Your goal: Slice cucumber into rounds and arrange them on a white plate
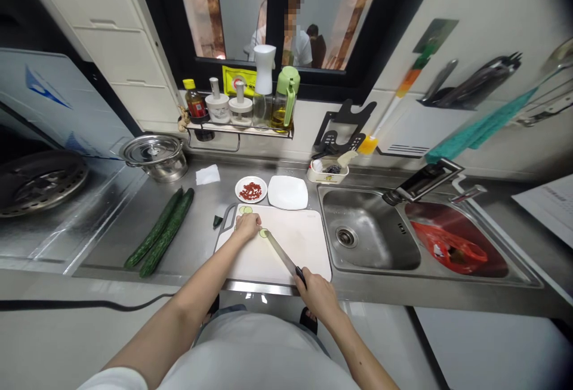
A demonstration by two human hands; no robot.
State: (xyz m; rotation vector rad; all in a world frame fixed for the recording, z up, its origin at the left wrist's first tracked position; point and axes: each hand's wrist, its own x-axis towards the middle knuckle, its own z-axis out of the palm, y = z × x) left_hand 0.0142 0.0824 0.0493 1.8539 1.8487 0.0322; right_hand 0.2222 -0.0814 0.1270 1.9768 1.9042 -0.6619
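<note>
A white cutting board [299, 240] lies on the steel counter. My right hand [317, 292] is closed around the black handle of a knife [282, 254], whose blade points up and left across the board. At the blade's tip lies a pale green slice [264, 233]. My left hand [248, 226] rests on the board's upper left part, its fingers bent together; what is under them is hidden. More round slices [245, 209] lie just beyond that hand. A dark green end piece [217, 221] sits off the board's left edge.
Two whole cucumbers [165, 232] lie at the left. Behind the board stand a plate of red pieces [251, 190] and a white plate [287, 192]. A lidded pot [156, 157] is back left, a sink [371, 229] right.
</note>
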